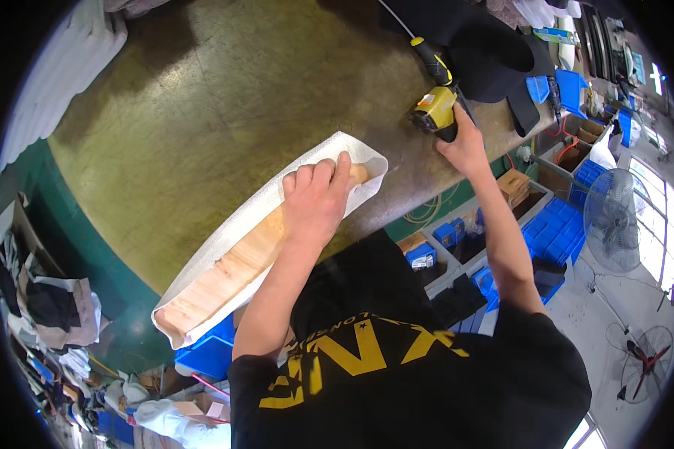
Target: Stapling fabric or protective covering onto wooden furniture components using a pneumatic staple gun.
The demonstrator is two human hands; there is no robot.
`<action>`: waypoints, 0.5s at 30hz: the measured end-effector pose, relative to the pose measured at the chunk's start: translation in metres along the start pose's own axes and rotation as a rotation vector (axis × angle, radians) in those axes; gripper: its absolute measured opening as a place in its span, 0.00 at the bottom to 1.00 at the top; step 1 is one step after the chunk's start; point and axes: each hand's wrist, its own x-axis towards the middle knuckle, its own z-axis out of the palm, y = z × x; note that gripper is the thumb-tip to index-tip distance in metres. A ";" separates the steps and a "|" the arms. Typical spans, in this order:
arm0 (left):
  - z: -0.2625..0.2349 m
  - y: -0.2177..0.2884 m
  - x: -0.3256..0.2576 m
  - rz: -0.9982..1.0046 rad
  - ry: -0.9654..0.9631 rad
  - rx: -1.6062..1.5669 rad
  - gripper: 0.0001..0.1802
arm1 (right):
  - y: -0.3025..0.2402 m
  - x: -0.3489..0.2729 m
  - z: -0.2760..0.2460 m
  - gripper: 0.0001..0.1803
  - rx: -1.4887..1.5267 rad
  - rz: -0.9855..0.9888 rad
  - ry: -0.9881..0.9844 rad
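A long, curved wooden board (240,258) lies at the table's near edge, with white fabric (225,232) wrapped up round its sides. My left hand (316,196) is closed over the board near its right end, fingers bent against the fabric and wood. Off to the right, my right hand (464,142) grips a yellow and black staple gun (437,111), held apart from the board. Just beyond the gun is a screwdriver (433,61) with a black and yellow handle. Black sheet material (494,67) lies beside these tools.
The worn olive-coloured table (195,135) extends beyond the board. White padded material (67,75) is piled at the far left. Right of the table stand blue bins (553,232) and wooden blocks (513,185) in compartments, then a standing fan (614,217).
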 end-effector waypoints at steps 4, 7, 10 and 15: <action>0.001 -0.006 0.002 0.028 -0.019 0.041 0.25 | -0.034 -0.020 -0.054 0.27 0.260 0.041 -0.221; -0.006 0.000 -0.003 0.037 0.016 0.044 0.24 | -0.075 -0.050 -0.072 0.14 0.591 0.015 -0.491; -0.001 -0.002 -0.002 0.018 0.000 -0.075 0.17 | -0.109 -0.044 -0.064 0.16 0.626 0.211 -0.719; -0.010 0.002 0.004 -0.009 0.014 -0.152 0.10 | -0.125 -0.043 -0.049 0.20 0.369 0.138 -0.706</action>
